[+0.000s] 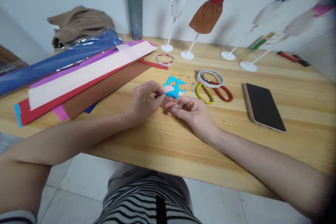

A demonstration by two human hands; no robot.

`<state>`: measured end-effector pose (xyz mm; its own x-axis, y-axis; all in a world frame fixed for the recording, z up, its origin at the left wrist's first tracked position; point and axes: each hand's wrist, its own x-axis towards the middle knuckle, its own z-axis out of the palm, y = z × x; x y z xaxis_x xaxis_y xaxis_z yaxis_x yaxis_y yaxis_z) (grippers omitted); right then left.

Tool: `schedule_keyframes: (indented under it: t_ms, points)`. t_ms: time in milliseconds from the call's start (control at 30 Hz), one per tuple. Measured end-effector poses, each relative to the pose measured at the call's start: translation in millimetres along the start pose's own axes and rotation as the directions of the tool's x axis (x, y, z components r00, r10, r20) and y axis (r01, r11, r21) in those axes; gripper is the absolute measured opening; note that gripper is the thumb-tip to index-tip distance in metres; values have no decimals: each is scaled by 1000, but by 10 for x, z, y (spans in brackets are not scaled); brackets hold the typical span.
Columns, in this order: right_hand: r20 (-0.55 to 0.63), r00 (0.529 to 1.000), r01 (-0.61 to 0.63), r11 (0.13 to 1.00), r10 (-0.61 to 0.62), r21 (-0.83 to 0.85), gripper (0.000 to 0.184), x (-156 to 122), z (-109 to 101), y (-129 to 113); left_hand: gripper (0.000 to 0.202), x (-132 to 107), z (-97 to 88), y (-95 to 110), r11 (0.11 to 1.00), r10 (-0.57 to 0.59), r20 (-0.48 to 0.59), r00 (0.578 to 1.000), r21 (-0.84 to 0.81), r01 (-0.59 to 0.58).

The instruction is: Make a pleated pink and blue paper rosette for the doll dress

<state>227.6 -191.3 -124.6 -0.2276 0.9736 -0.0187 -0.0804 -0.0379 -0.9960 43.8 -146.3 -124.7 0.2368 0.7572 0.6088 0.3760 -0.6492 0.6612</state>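
Observation:
My left hand (143, 101) rests on the wooden table (183, 140) with its fingers pinched on a thin dark stick-like thing (160, 95). Its tip meets a small pink and blue paper piece (172, 92). My right hand (190, 111) lies just right of it, fingers curled, pinching the lower edge of that paper piece. Blue paper scraps (175, 81) lie just behind the hands.
Long sheets of coloured paper (78, 77) lie at the left. Scissors (214, 92) and a tape roll (210, 77) sit right of the hands, a phone (264, 106) further right. A clear tape ring (165, 58), a bottle (134, 5) and paper figures on white stands (187, 55) are behind.

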Motion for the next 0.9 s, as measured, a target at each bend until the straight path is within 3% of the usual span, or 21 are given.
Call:
schedule_keyframes:
  t_ms: [100,200,300,333,400,433,500,567,700,900]
  points:
    - [1,1000,20,1000,-20,-16,18,-6,-3,25,15,18,2,-3,998,-43,10,999,38,43]
    - [3,998,65,996,-65,-65,17,-34,-4,73,14,79,-19,-37,986,-162,-6,987,48,162]
    - [28,965,258,920,-261,-294,9,-70,-10,91,12,151,-64,-65,956,-292,13,956,-30,292]
    - [60,922,374,835,-383,-404,8,-76,-16,83,11,166,-80,-60,944,-320,45,946,-65,322]
    - [193,765,589,546,-614,-596,13,-73,-39,52,13,177,-103,-26,920,-352,130,927,-134,369]
    - [266,672,654,385,-691,-652,16,-64,-54,36,14,173,-110,3,904,-364,179,914,-167,393]
    - [363,589,672,189,-722,-716,21,-34,-86,17,15,155,-115,67,870,-381,257,888,-225,439]
    - [379,589,655,147,-714,-741,23,1,-114,24,15,135,-114,122,845,-391,303,869,-255,470]
    - [331,621,631,203,-710,-749,20,50,-144,72,14,115,-113,156,848,-393,321,862,-237,475]
    - [266,727,545,297,-633,-784,17,62,-161,93,14,103,-99,122,879,-355,325,876,-202,431]
